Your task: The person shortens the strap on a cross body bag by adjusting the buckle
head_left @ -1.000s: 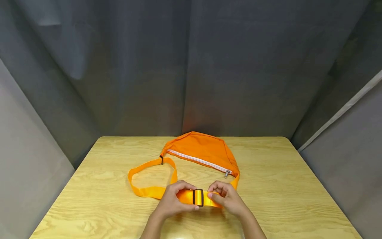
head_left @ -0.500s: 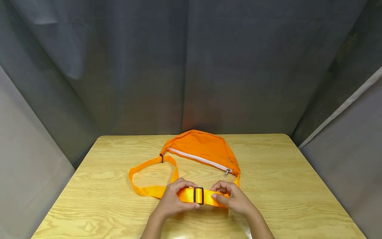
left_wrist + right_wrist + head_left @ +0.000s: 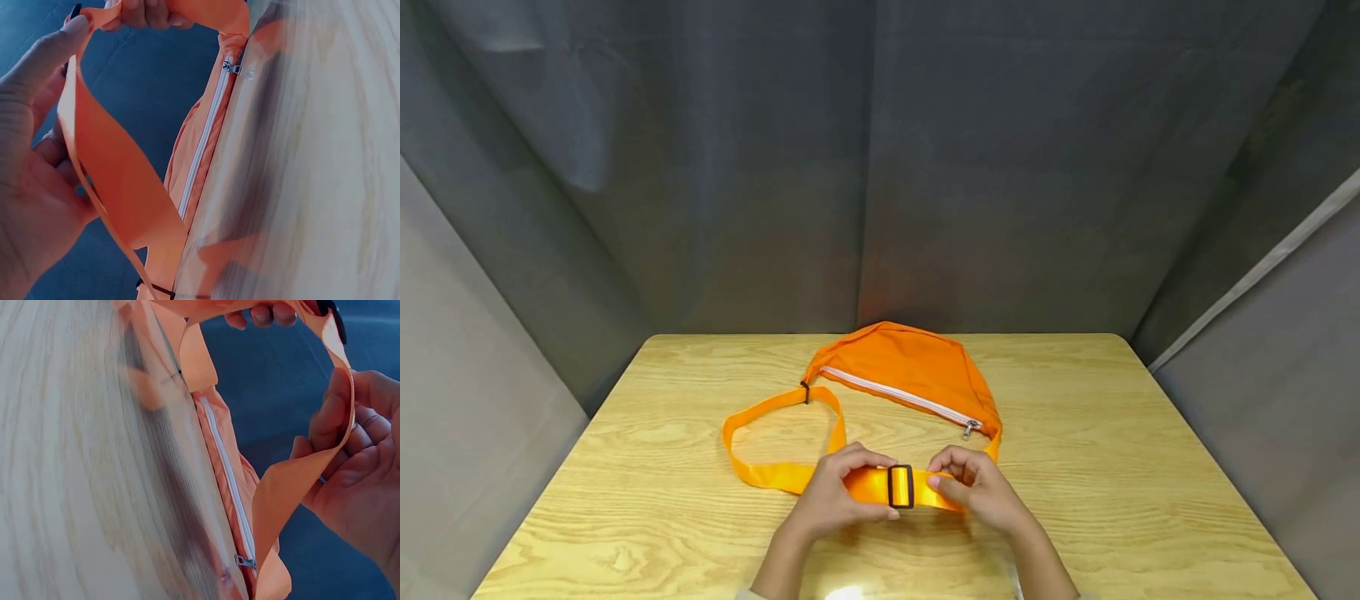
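An orange waist bag lies at the back of the table, its white zipper facing the hands. Its yellow-orange strap loops out on the left and runs across the front. My left hand grips a black slide buckle on the strap between thumb and fingers, at its top and bottom edges. Just right of the buckle, my right hand pinches the strap between thumb and curled fingers. In the right wrist view the strap passes between thumb and fingers and hangs toward the bag.
The wooden table extends to both sides of the bag. A dark grey curtain hangs behind the table's back edge, with light grey panels at the sides. A small black ring joins strap and bag on the left.
The right hand has slid slightly right along the strap, then come back a little left. The left hand stays at the buckle. The whole scene sits slightly higher in the head view.
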The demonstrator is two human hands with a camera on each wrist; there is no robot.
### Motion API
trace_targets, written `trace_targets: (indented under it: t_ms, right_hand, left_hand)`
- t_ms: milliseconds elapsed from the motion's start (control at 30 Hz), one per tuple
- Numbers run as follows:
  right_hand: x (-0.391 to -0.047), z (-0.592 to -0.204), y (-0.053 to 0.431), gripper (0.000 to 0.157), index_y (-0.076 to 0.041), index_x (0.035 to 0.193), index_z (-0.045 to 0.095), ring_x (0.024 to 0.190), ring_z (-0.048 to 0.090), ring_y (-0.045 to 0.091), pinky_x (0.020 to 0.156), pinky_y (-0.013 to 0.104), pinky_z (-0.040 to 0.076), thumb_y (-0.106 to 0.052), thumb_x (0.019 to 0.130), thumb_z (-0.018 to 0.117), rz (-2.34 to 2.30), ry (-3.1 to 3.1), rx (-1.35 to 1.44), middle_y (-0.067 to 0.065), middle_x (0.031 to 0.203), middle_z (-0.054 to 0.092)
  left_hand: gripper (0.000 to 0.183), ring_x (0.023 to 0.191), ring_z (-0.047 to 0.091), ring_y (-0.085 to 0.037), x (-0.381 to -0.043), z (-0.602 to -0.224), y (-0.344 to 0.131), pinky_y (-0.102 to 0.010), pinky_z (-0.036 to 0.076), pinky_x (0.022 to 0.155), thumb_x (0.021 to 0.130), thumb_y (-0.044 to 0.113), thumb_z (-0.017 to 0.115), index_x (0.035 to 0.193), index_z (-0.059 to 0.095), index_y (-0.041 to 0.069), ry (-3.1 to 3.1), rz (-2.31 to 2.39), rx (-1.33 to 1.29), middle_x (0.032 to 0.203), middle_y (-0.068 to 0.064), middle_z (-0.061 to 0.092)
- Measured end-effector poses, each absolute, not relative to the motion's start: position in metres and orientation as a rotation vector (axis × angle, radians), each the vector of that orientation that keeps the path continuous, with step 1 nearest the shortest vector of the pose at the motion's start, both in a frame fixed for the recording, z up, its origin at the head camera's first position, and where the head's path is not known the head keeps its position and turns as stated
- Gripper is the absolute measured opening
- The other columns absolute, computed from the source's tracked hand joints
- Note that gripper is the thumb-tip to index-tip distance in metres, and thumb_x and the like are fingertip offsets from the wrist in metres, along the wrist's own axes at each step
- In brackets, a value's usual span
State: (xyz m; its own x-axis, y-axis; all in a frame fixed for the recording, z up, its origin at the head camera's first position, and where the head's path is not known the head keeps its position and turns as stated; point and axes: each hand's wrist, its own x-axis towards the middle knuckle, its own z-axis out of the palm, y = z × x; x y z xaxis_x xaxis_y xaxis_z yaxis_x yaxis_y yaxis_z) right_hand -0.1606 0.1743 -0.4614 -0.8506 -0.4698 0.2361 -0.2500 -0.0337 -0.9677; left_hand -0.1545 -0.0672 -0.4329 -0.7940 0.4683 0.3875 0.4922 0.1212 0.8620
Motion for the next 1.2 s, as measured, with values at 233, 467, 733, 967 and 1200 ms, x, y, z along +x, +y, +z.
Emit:
trace_targets:
  t_ms: [233,467,733,967,1200]
  right_hand:
    - [-0.1583,-0.4584,0.1733,0.009,0.006,0.094,0.059,0.059,0.045,0.005,0.051,0.019,0.040,-0.001,0.089,0.059,-1.983,2.089,-0.741,0.001,0.074,0.056]
    - [-0.1571,-0.4592,0.1776,0.011,0.009,0.094,0.059,0.060,0.048,0.004,0.052,0.018,0.042,0.000,0.088,0.060,-2.055,2.056,-0.698,0.000,0.076,0.059]
    - [-0.1605,-0.4588,0.1731,0.009,0.012,0.090,0.058,0.060,0.049,0.004,0.051,0.020,0.043,0.003,0.087,0.060,-2.162,2.025,-0.752,-0.001,0.076,0.062]
    - [-0.1641,-0.4624,0.1734,0.011,0.010,0.092,0.058,0.063,0.052,0.007,0.055,0.020,0.045,0.001,0.087,0.061,-2.139,2.078,-0.678,0.001,0.077,0.063]
    - [-0.1642,-0.4635,0.1708,0.010,0.008,0.093,0.059,0.064,0.052,0.007,0.055,0.021,0.045,-0.001,0.088,0.060,-2.115,2.090,-0.697,0.004,0.080,0.063]
  left_hand:
    - [0.048,0.084,0.057,-0.020,-0.1552,-0.4337,-0.0693,-0.030,0.050,0.074,0.061,0.005,0.086,0.106,0.068,0.002,-2.368,-1.899,-0.974,0.094,-0.007,0.063]
    - [0.048,0.080,0.055,-0.019,-0.1532,-0.4311,-0.0695,-0.027,0.047,0.071,0.063,0.007,0.086,0.107,0.068,0.002,-2.342,-1.884,-0.982,0.091,-0.008,0.062]
    - [0.047,0.080,0.055,-0.019,-0.1584,-0.4255,-0.0641,-0.028,0.048,0.071,0.063,0.006,0.085,0.106,0.068,0.004,-2.369,-1.777,-0.994,0.092,-0.006,0.062]
    - [0.047,0.085,0.058,-0.022,-0.1603,-0.4282,-0.0640,-0.029,0.048,0.076,0.063,0.003,0.085,0.107,0.067,0.003,-2.335,-1.828,-1.013,0.098,-0.007,0.065]
    - [0.047,0.090,0.061,-0.019,-0.1587,-0.4290,-0.0642,-0.030,0.049,0.078,0.063,0.002,0.084,0.106,0.066,0.002,-2.349,-1.864,-1.007,0.102,-0.008,0.066]
